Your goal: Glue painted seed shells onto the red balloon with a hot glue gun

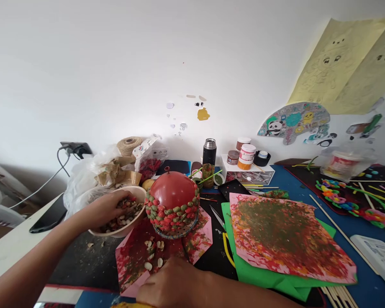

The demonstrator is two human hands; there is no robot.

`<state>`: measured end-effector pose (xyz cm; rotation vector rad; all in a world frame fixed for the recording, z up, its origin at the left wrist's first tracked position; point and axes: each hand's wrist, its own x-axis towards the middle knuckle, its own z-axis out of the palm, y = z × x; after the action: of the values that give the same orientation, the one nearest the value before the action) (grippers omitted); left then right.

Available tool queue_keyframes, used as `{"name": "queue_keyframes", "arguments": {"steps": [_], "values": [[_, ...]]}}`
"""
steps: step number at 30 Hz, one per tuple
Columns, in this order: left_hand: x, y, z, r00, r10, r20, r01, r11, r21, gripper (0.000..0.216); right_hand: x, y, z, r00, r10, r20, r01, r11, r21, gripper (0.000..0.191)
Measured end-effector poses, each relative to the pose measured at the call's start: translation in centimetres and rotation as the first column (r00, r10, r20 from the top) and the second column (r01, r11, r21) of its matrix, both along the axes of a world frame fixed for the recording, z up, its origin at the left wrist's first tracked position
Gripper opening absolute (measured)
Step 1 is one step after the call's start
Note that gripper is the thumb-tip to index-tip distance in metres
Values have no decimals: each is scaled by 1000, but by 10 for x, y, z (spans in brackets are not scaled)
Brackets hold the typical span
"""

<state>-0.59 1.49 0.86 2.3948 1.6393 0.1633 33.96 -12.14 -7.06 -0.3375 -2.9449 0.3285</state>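
My left hand (114,208) reaches into a pale bowl (137,218) of nut shells, some tinted red and green. Its fingers are bent together among the shells; what they grip is hidden. My right hand (170,282) is low at the front, palm down, fingers curled under and whatever they hold out of sight. Just beyond it, loose shells (148,266) lie on a paint-smeared pink sheet (131,261). A red balloon (173,188) sits in a woven basket (176,234), ringed by rows of red and green shells (170,216).
Right of the basket lie scissors (217,217) and a painted sheet (282,235) on green paper (244,273). Behind stand a black thermos (209,152), paint jars (246,155) and a small drawer box (259,176). Plastic bags (83,179), twine (129,146) and a phone (48,214) are left.
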Motion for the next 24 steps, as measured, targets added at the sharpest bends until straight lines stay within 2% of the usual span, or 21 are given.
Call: {"name": "queue_keyframes", "arguments": {"steps": [5, 9, 14, 16, 19, 24], "values": [[-3, -8, 9, 999, 39, 14, -38, 999, -35, 37, 0, 0, -1, 1000, -3, 0, 3, 1000, -13, 31], [-1, -12, 14, 1000, 23, 14, -22, 998, -55, 31, 1, -1, 4, 1000, -1, 29, 2, 999, -41, 32], [10, -15, 17, 997, -80, 7, 81, 996, -43, 51, 2, -3, 8, 997, -16, 70, 20, 998, -64, 30], [21, -14, 15, 988, -154, -1, 154, 988, -13, 57, 3, -4, 7, 999, -21, 47, 24, 998, -65, 30], [38, -10, 7, 975, -219, -28, 220, 975, 34, 46, 3, -5, 4, 1000, -20, -9, 19, 998, -52, 29], [42, -1, -11, 986, -149, -74, 157, 982, 101, 30, 2, -5, 5, 1000, -14, 21, 14, 1000, -28, 30]]}}
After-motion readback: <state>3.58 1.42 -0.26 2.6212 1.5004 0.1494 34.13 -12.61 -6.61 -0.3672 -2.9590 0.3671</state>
